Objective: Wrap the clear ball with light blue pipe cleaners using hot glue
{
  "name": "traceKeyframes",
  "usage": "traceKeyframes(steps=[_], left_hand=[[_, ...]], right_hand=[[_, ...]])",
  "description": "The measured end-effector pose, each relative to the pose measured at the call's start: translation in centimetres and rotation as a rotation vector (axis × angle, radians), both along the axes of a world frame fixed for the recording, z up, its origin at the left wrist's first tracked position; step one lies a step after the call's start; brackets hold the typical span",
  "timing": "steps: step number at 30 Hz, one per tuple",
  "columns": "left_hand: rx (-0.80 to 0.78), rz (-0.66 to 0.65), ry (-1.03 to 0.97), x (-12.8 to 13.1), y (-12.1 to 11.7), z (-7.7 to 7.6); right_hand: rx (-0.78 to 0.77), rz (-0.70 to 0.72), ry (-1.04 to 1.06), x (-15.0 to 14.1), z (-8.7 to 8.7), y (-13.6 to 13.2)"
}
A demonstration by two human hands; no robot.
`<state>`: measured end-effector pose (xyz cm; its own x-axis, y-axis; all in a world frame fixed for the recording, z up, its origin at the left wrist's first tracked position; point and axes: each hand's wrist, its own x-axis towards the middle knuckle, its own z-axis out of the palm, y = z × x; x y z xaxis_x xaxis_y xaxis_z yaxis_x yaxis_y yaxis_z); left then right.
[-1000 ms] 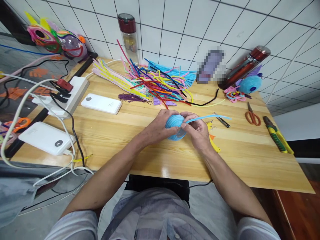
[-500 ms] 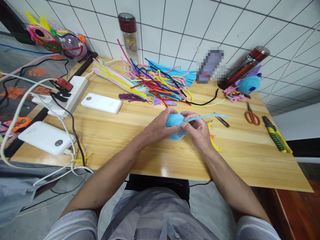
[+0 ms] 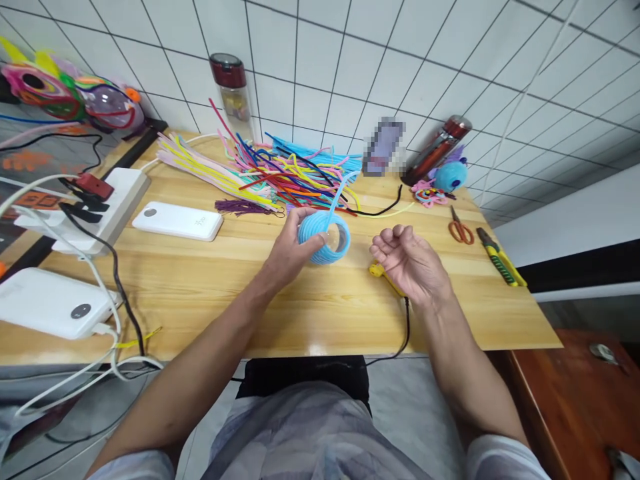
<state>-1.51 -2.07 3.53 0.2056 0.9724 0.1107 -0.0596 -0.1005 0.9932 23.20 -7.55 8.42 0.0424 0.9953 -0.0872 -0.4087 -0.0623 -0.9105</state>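
While L hand point(image 3: 293, 248) grips blue coil point(image 3: 313, 228) at frame ctr., R hand point(image 3: 414, 265), grip released, hovers nr. yellow tool point(image 3: 377, 270), ctr. right.

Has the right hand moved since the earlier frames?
Yes: the right hand has moved rightward, off the blue coil, and now sits nearer the scissors lying on the table.

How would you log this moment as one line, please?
left hand: holds blue coil, loose end up; right hand: open, palm up, nothing visibly held; near right hand: yellow tool; scissors: on table
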Motion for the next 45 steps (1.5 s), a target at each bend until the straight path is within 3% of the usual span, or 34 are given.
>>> traceKeyframes(steps=[6,12,15,18,21,25,30,35,41,43,45], left_hand=[[-0.017,-0.021,0.005,0.0,-0.1,0.1],[-0.005,-0.026,0.013,0.1,-0.1,-0.1],[-0.003,0.000,-0.004,0.0,-0.1,0.1],[-0.001,0.032,-0.031,0.1,-0.1,0.4],[-0.022,0.053,-0.060,0.1,-0.2,0.8],[-0.055,0.019,-0.080,0.2,-0.3,1.2],[-0.120,-0.015,-0.177,0.3,-0.2,1.3],[-0.135,-0.023,-0.237,0.3,-0.1,1.1],[-0.150,-0.029,-0.254,0.2,-0.1,0.9],[-0.155,-0.022,-0.248,0.2,0.0,0.9],[-0.152,-0.010,-0.228,0.1,0.2,0.9]], right_hand=[[-0.046,-0.030,-0.116,0.9,-0.4,-1.8],[0.041,-0.056,-0.296,0.8,-0.8,-3.0],[0.148,-0.193,-0.687,2.4,-1.1,-3.7],[0.149,-0.268,-1.310,4.9,-1.8,-4.8],[0.021,-0.141,-1.726,6.6,-3.4,-5.5],[-0.070,0.035,-1.927,6.7,-5.6,-5.1],[-0.126,0.083,-1.850,6.9,-6.7,-4.3],[-0.078,-0.054,-1.505,7.9,-5.9,-5.2],[0.105,-0.283,-0.769,5.4,-1.1,-5.6],[0.175,-0.230,-0.619,4.1,0.7,-4.8],[0.218,-0.092,-0.575,3.0,2.1,-3.9]])
